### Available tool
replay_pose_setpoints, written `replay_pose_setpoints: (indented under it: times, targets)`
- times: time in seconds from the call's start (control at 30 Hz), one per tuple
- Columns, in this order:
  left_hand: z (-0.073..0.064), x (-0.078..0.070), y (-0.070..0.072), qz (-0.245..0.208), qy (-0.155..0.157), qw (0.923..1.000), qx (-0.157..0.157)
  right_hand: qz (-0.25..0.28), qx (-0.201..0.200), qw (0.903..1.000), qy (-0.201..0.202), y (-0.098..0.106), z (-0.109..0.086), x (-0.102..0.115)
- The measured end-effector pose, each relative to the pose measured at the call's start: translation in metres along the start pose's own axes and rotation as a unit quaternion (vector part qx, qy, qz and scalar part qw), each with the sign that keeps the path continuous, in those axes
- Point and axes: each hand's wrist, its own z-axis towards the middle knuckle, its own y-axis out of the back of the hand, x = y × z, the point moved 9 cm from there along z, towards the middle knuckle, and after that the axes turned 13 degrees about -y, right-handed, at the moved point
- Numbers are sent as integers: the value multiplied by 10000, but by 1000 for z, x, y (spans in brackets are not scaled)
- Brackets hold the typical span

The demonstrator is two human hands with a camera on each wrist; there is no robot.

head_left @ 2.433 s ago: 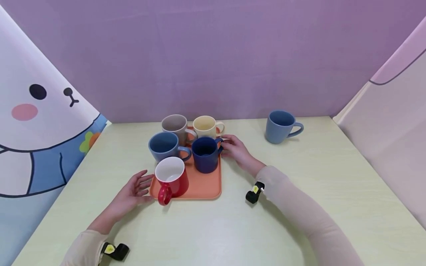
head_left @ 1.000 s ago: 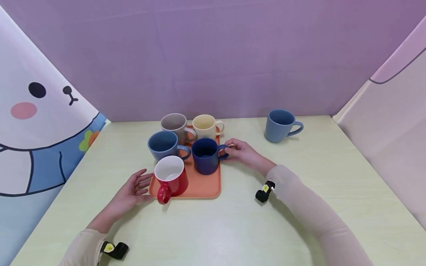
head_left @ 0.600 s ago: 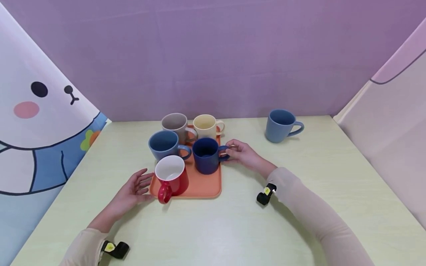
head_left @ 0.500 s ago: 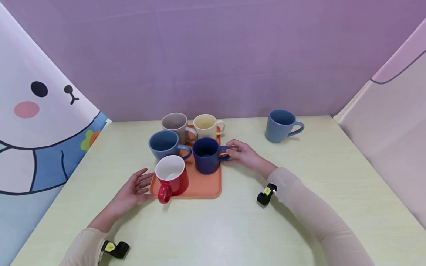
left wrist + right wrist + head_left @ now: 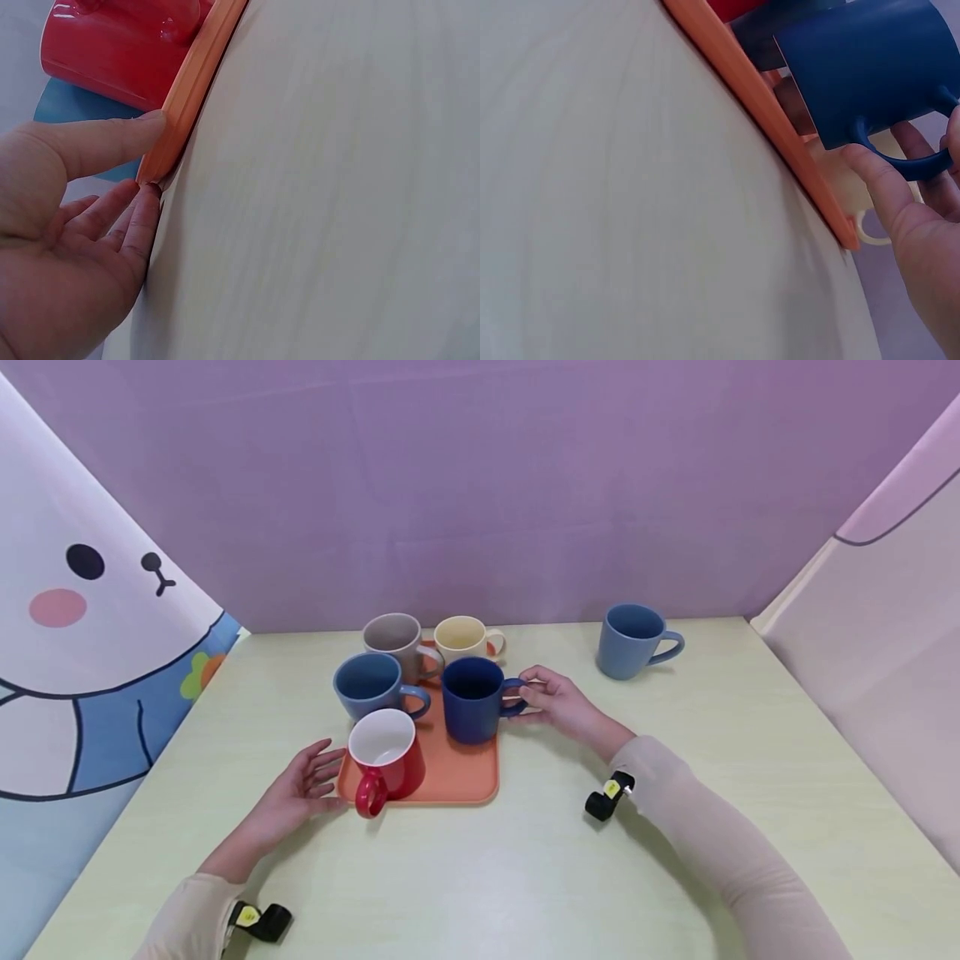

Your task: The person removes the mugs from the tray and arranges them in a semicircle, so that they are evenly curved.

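Observation:
In the head view my right hand (image 5: pixel 566 706) grips the handle of a dark blue mug (image 5: pixel 472 706). The mug is upright, just above the right side of an orange tray (image 5: pixel 457 785); in the right wrist view its base (image 5: pixel 802 94) stands apart from the tray rim. My left hand (image 5: pixel 296 797) touches the tray's front left corner with thumb and fairly straight fingers, seen closer in the left wrist view. On the tray stand a red mug (image 5: pixel 401 772) with a white inside, a lighter blue mug (image 5: pixel 367 693), a grey mug (image 5: pixel 393 639) and a cream mug (image 5: pixel 461 643).
Another lighter blue mug (image 5: pixel 630 643) stands alone on the pale table (image 5: pixel 495 893) at the back right, handle pointing right. A purple backdrop (image 5: pixel 487 493) rises behind the table. Printed cloth hangs at the left (image 5: pixel 112 652), pale cloth at the right (image 5: pixel 885 627).
My right hand has taken the dark blue mug's handle and raised the mug off the tray, slightly to the right. My left hand and the other mugs have stayed in place.

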Motion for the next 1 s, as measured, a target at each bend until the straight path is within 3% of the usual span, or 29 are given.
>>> replay_pose_setpoints:
  times: [0.43, 1.0]
  targets:
    - [0, -1, 0, 47, 23, 10000, -9, 68, 92, 9999, 105, 9, -20, 12]
    - [0, 1, 0, -18, 34, 10000, 2, 199, 311, 9980, 507, 41, -53, 25]
